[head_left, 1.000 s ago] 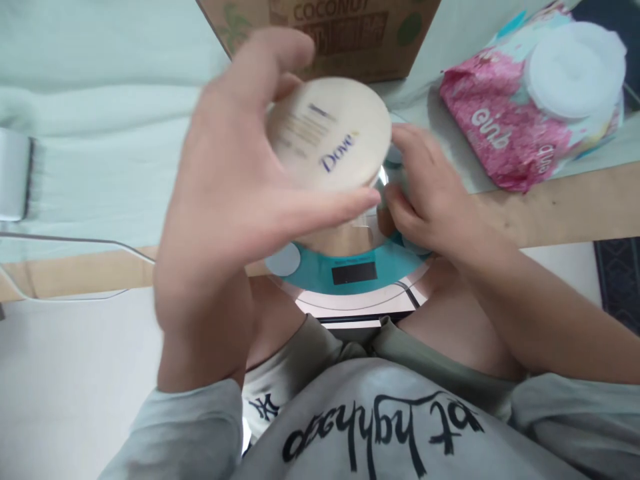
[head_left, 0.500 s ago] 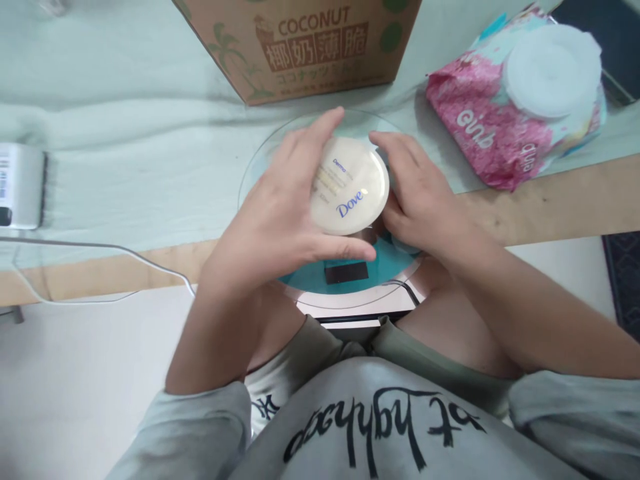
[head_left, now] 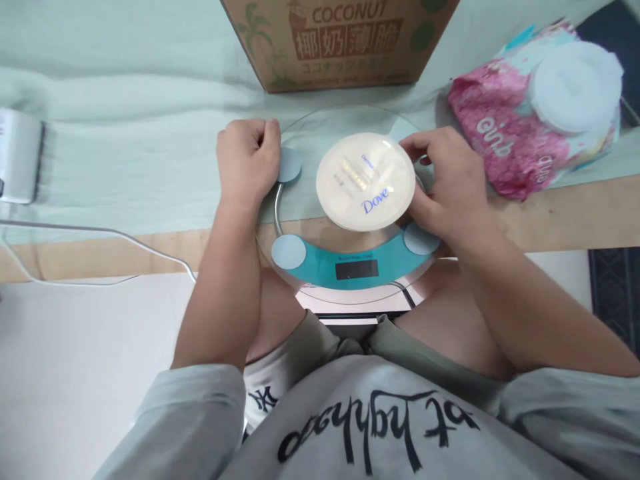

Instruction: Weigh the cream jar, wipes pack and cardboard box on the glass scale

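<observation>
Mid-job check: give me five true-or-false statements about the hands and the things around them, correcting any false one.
1. The round cream-coloured Dove container is over the round clear-glass scale. True.
2. The left hand grips the Dove container. False: the left hand is curled at the scale's left edge.
3. The right hand is at the container's right side. True.
4. The brown cardboard box reads "BANANA". False: it reads "COCONUT".
5. The pink plastic pack with a round white lid lies right of the box. True.

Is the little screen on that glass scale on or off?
It looks off: the screen on the glass scale is dark, with no lit digits visible.
</observation>
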`<state>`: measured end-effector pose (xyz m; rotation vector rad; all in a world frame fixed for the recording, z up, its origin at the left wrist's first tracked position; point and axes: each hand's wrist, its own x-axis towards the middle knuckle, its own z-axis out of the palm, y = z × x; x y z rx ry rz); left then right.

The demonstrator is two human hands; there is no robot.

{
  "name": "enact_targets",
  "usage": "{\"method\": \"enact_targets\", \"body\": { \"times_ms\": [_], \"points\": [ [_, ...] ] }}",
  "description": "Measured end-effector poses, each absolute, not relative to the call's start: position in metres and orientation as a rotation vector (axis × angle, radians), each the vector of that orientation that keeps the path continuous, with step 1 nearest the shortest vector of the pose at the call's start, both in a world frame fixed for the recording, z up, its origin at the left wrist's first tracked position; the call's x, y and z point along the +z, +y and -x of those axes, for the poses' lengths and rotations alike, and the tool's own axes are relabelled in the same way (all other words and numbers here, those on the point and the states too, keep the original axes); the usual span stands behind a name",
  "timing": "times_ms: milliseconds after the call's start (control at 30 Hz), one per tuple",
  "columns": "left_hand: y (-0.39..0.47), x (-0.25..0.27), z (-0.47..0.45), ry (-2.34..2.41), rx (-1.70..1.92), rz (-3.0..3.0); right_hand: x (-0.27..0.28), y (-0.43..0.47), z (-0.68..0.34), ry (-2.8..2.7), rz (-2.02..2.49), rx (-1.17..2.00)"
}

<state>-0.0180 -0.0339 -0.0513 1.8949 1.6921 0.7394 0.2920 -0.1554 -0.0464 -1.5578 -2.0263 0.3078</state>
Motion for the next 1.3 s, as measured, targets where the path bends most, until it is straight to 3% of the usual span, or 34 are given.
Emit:
{"method": "enact_targets", "body": {
  "times_ms": [167,467,633,767,900,1100,1300],
  "points": [
    [-0.041,-0.031,0.004,1.817,0.573,-1.925,-0.043,-0.157,-0.289,-2.096,1.606,0.26],
    [-0.015,-0.063,-0.004,2.064,0.422,-1.946,-0.049,-0.148,-0.295,-2.13,1.59,0.274],
    [-0.012,-0.058,0.008,1.909,0.751,-2.06,-0.052,-0.148,-0.293,-2.121,1.615,0.295],
    [-0.047,-0.033,0.015,1.198,1.119,-2.193,-0.052,-0.147,-0.29,-2.104,1.636,0.313],
    [-0.092,-0.007,0.001,0.657,0.811,-2.336,-0.053,-0.143,-0.292,-2.112,1.674,0.383],
    [-0.105,-0.019,-0.021,1.032,0.706,-2.303,-0.049,-0.143,-0.291,-2.117,1.718,0.401],
    [-0.069,-0.047,0.033,1.022,1.272,-2.474,-0.044,-0.144,-0.289,-2.079,1.689,0.469]
  ]
}}
